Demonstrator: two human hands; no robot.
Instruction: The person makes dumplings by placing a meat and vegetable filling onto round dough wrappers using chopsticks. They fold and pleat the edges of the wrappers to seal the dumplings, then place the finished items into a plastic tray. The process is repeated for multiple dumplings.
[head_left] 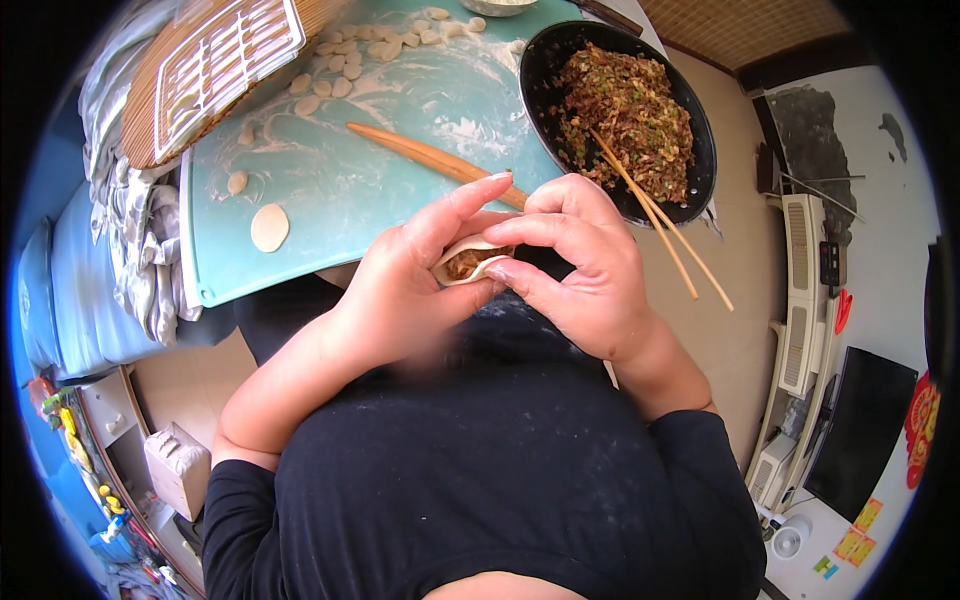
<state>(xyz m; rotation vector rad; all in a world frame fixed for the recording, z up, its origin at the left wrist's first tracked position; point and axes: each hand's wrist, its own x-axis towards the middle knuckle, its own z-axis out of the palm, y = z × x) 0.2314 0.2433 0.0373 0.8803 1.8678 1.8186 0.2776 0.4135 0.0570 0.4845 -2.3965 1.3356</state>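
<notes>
Between my two hands, in front of my chest, is a dumpling (468, 263), its thin wrapper folded partway around brown filling that still shows. My left hand (415, 265) cups it from the left, with thumb and fingers around it. The fingertips and thumb of my right hand (585, 255) pinch the wrapper's right edge. Just beyond my hands a wooden rolling pin (430, 160) lies on the floured mat. One flat round wrapper (270, 228) rests near the mat's front left. To the far right stands a black pan (545, 100) of chopped filling (635, 110), with chopsticks (655, 215) stuck in it.
Several small dough pieces (352, 72) lie scattered over the floury green mat (330, 190). At the far left, a round woven tray (145, 130) bears a white rack (235, 60) with dumplings. A bowl (497, 6) stands at the back. Crumpled grey cloth (150, 250) hangs by the table's left edge.
</notes>
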